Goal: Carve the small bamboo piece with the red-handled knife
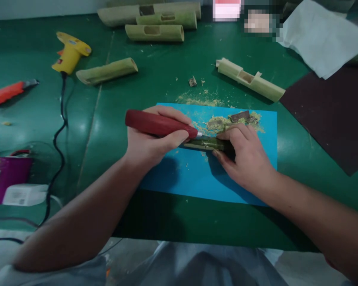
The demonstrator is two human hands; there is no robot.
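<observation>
My left hand [152,137] is wrapped round the thick red handle of a carving knife [161,124]. The knife's short metal blade points right and meets the upper side of a dark green bamboo piece [204,143]. My right hand [246,153] pinches the right end of that bamboo, which its fingers partly hide. Both hands are over a blue sheet [167,180]. Pale shavings [217,121] and a flat dark chip [240,116] lie just beyond my right hand.
Cut bamboo tubes [155,33] lie at the back, another bamboo tube [107,72] at left, and a notched one [250,79] at right. A yellow glue gun [70,51], orange-handled cutter [10,95], purple box [10,174] and dark brown sheet [334,119] are around the green table.
</observation>
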